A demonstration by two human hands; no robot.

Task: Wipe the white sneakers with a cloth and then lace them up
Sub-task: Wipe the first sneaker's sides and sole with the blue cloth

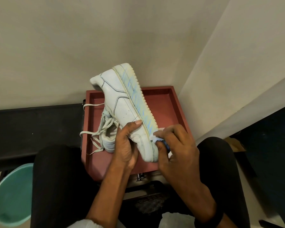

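Sneaker [122, 104] hangs tilted over red tray [164, 104]; your left hand [127, 143] grips its upper, right hand [178, 145] holds cloth [155, 136] on sole edge at 5 o'clock. Rub too hard & it may slip out.

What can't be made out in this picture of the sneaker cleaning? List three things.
Head view:
1. Cloth: mostly hidden inside the right hand.
2. Second sneaker: partly behind the held sneaker and left hand.
3. Bin: cut off by the left edge.
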